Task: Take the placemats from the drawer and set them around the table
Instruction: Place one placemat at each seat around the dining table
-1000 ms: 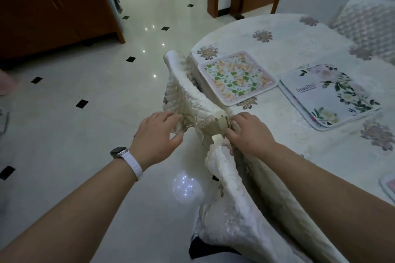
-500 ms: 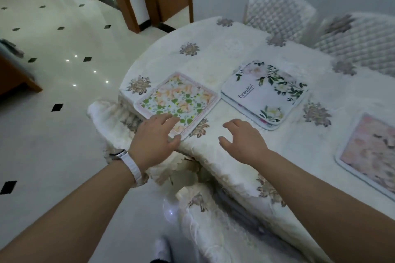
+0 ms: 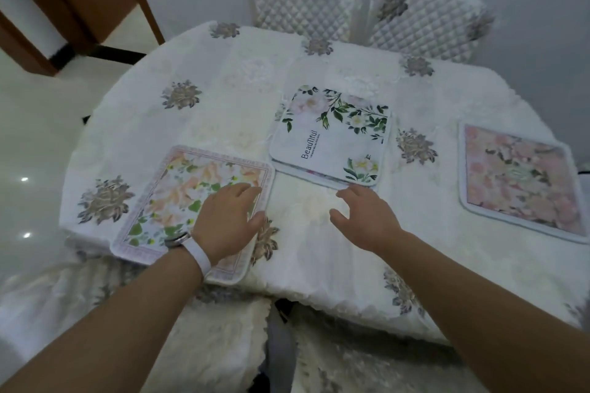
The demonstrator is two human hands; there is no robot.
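Placemats lie in three spots on the round worktop (image 3: 223, 105). An orange-and-green floral placemat (image 3: 178, 198) sits at 7 o'clock by the near edge. A white leafy placemat (image 3: 332, 134) printed "Beautiful" lies near the middle, with a coloured edge showing under it, so it probably tops a small stack. A pink placemat (image 3: 520, 179) lies at 3 o'clock.

The left hand (image 3: 228, 220), with a watch (image 3: 188, 241) on its wrist, rests flat and open on the floral mat's near right corner. The right hand (image 3: 364, 220) is open with fingers spread, fingertips just short of the white mat's near edge; whether they touch it I cannot tell.

A second ago both hands pinched the quilted chair cover at the table's side. They have since let go and come onto the cloth, so the chair is dealt with and the setting resumes. The stack likely gets dealt out next, perhaps toward the two quilted chairs (image 3: 303, 3) at 12 and 1 o'clock.
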